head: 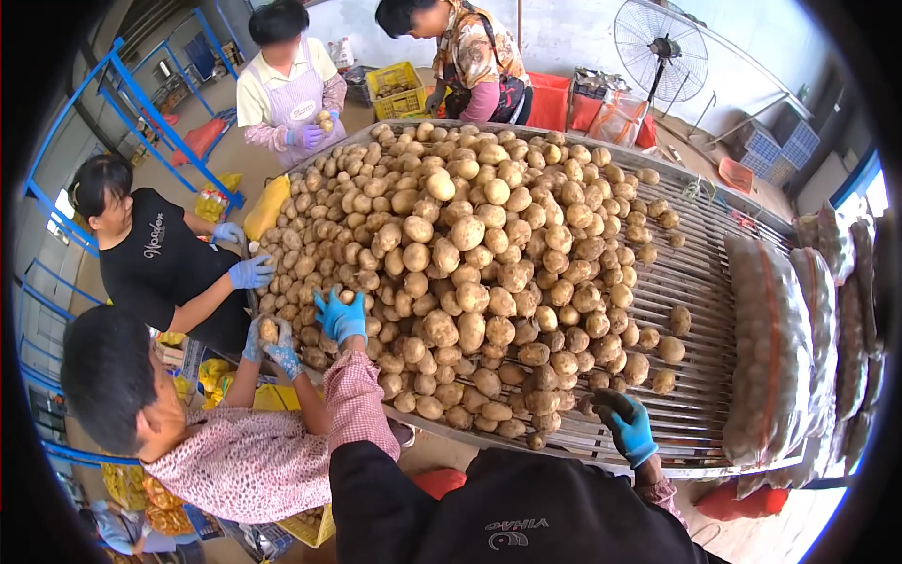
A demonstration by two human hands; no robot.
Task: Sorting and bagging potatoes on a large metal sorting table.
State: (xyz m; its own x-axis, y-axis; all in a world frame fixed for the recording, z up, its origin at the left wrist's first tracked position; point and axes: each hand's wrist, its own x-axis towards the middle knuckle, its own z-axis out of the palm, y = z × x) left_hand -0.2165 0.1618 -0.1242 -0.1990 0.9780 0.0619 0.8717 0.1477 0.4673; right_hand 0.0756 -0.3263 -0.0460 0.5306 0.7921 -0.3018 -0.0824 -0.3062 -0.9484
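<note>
A large heap of potatoes (479, 268) covers much of a slatted metal sorting table (694, 261). My left hand (341, 317), in a blue glove, reaches over the heap's left part with its fingers around a potato (346, 297). Near the front edge, toward the right, is my right hand (626, 423) in a blue glove with a dark palm. Its fingers are at the heap's lower right edge, beside a potato (586, 405); whether it grips that potato is unclear.
Filled mesh sacks (768, 345) stand at the table's right end. A yellow sack (268, 208) lies at the left edge. Close on my left a co-worker (239, 451) holds a potato; several others stand around the far side. Beyond are a yellow crate (396, 92) and a fan (661, 49).
</note>
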